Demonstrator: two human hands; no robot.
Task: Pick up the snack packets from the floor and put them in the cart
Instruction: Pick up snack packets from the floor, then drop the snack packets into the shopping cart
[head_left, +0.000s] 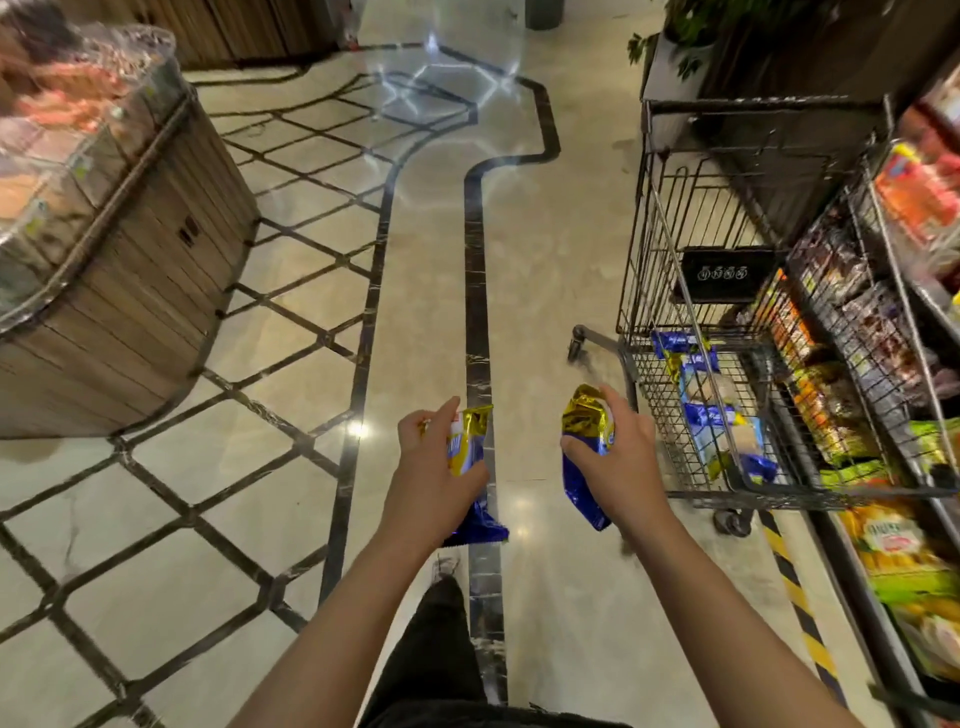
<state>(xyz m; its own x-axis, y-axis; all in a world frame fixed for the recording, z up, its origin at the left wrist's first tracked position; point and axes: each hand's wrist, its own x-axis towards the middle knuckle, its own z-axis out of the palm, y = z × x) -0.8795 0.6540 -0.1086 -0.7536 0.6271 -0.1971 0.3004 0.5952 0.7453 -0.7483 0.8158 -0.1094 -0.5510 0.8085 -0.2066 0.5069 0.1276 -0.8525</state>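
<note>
Several blue packets already lie in the cart (675, 291). The left hand (436, 467) grips one packet (470, 447), the right hand (618, 457) another (584, 447), both held above the floor (545, 260). No more packets show there; dropping these two remains.

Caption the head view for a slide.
Left hand and right hand each hold a blue-and-gold snack packet beside a cart already holding similar packets.
</note>
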